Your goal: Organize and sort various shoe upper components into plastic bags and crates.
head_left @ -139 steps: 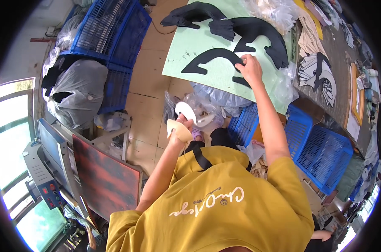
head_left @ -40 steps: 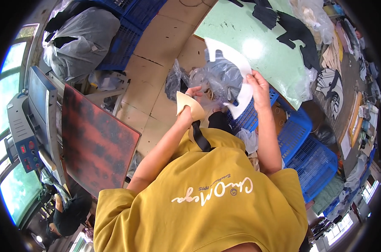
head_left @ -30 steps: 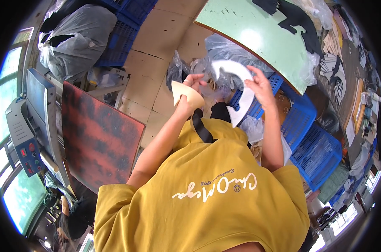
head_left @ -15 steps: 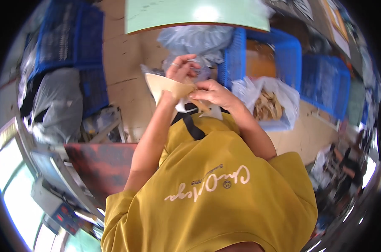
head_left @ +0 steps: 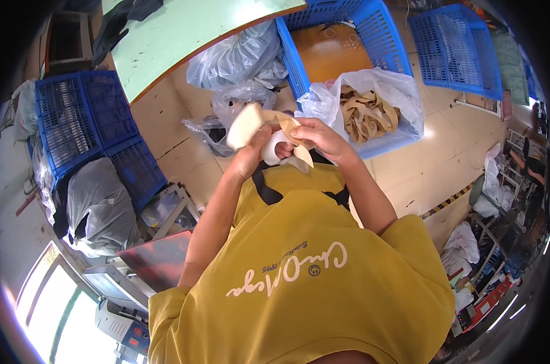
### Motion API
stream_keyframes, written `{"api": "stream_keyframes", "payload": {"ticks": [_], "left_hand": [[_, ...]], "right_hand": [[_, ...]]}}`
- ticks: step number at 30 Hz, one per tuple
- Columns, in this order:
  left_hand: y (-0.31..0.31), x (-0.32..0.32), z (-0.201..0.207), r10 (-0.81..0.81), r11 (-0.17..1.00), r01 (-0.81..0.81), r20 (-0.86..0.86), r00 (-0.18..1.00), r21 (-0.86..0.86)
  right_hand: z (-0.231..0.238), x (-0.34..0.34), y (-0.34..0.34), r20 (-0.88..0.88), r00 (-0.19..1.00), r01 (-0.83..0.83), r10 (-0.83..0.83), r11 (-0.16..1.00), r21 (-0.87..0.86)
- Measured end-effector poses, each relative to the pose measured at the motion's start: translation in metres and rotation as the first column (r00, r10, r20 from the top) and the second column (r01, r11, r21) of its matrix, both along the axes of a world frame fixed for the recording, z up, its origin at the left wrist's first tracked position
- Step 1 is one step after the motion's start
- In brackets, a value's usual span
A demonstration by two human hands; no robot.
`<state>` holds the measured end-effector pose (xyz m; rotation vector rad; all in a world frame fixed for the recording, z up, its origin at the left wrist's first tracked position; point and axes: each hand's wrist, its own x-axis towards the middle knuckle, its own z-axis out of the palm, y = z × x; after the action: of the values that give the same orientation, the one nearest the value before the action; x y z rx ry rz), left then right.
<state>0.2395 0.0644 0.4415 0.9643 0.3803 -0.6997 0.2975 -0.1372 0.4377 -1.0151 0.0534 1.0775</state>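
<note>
In front of my waist, my left hand (head_left: 254, 151) is closed on a pale cream curved piece (head_left: 244, 128), a sheet-like material whose kind I cannot make out. My right hand (head_left: 320, 136) pinches a tan strip (head_left: 285, 121) that runs across from the cream piece, with a pointed end (head_left: 304, 156) hanging below the fingers. Between the two hands sits a white rounded piece (head_left: 274, 150), partly covered by the strip and fingers. Whether strip and cream piece are joined is hidden.
Ahead to the right, a white plastic bag (head_left: 405, 97) holds several tan strips, beside a blue crate (head_left: 381, 30). Clear plastic bags (head_left: 235, 60) lie under a pale green tabletop (head_left: 196, 24). More blue crates (head_left: 68, 115) and a grey bag (head_left: 99, 194) stand at left.
The view has turned. My left hand, earlier raised with fingers spread beyond the cream piece, now grips it. The tan strip shows more fully between my hands.
</note>
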Motion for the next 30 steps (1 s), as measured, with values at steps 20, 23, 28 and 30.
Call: {"api": "stream_keyframes", "payload": {"ticks": [20, 23, 28, 30], "left_hand": [[0.010, -0.026, -0.036, 0.218, 0.841, -0.124, -0.121, 0.968, 0.526], [-0.002, -0.013, -0.049, 0.189, 0.865, -0.094, -0.147, 0.971, 0.493], [0.001, -0.008, -0.045, 0.044, 0.838, -0.024, -0.023, 0.999, 0.545], [-0.001, -0.007, -0.031, 0.048, 0.856, -0.030, -0.021, 0.999, 0.516]], "right_hand": [[-0.298, 0.009, -0.152, 0.387, 0.881, 0.363, 0.271, 0.134, -0.922], [-0.358, 0.003, -0.166, 0.071, 0.965, -0.044, 0.252, 0.423, -0.905], [-0.341, 0.021, -0.150, 0.018, 0.959, -0.107, 0.282, 0.421, -0.901], [-0.302, 0.024, -0.133, 0.084, 0.937, 0.011, 0.340, 0.209, -0.978]]}}
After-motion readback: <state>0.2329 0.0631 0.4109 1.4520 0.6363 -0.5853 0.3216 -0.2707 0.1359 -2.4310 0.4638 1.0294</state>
